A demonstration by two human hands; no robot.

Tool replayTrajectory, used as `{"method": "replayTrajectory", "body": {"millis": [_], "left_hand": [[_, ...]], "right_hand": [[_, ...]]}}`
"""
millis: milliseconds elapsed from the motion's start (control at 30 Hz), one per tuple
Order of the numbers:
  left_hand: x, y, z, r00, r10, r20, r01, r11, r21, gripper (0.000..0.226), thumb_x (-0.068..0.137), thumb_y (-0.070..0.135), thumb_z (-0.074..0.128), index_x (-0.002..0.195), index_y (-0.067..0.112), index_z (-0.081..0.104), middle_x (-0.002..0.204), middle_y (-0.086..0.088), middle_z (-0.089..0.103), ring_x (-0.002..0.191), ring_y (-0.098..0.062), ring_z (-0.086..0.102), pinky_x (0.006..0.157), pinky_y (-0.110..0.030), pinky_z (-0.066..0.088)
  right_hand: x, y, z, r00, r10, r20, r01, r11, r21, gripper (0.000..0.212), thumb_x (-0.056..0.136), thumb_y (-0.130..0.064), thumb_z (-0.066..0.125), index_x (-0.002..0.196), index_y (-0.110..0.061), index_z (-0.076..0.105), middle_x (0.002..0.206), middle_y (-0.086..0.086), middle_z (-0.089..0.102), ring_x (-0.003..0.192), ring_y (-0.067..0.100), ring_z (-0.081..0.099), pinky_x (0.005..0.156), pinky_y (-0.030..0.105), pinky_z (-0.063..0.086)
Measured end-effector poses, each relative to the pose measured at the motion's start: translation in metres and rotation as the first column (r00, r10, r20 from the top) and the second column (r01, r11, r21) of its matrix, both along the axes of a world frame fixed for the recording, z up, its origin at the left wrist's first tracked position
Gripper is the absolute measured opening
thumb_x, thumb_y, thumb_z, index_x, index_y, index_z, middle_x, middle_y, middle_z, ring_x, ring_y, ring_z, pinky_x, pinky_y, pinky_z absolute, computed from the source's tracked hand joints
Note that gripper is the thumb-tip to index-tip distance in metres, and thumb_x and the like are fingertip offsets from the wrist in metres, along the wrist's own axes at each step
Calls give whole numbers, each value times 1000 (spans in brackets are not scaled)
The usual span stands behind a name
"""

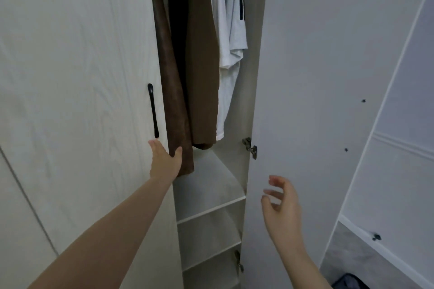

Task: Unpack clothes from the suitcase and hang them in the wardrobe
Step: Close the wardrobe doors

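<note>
While a brown coat and white shirt are hanging in the wardrobe, the left hand is touching the door edge and the right hand is hovering, fingers released, suggesting hanging is well underway.

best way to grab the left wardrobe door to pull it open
Grip the black bar handle mid-length, coming from the front. It runs upright near the left door's free edge, so fingers wrap it sideways. The left hand is open just below it.

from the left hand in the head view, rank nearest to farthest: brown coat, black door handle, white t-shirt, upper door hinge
From the left hand:
1. brown coat, touching its thumb side
2. black door handle, just above
3. upper door hinge, across to the right
4. white t-shirt, up and right
</note>
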State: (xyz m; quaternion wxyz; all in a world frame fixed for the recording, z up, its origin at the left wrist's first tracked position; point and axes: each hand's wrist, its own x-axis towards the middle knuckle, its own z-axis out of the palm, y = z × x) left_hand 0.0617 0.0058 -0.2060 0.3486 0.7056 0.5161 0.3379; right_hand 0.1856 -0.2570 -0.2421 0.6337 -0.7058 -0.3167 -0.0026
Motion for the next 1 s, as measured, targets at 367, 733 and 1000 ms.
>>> {"method": "replayTrajectory", "body": {"millis": [367,733,1000], "left_hand": [[96,-91,-17,829,-553,-80,496,795,-349,80,94,43,58,157,21,13,159,-8,28,143,-25,34,117,-33,28],[90,-129,23,805,-592,25,591,799,-112,46,96,30,55,141,27,46,129,3,62,122,-14,54,99,-24,36],[84,-182,29,702,-666,252,691,723,-11,46,96,45,55,139,30,48,140,16,50,116,1,49,90,-9,37]], "right_hand": [[114,-50,40,861,-498,-102,506,818,273,83,83,-12,59,154,-21,16,161,0,16,150,15,15,121,41,19],[133,-40,30,867,-418,-272,440,897,24,81,66,-41,60,142,-32,34,139,1,46,125,26,50,106,54,41],[60,-50,27,939,-245,-241,292,939,182,42,88,-1,57,120,-26,47,114,2,62,98,21,61,75,19,47]]}}
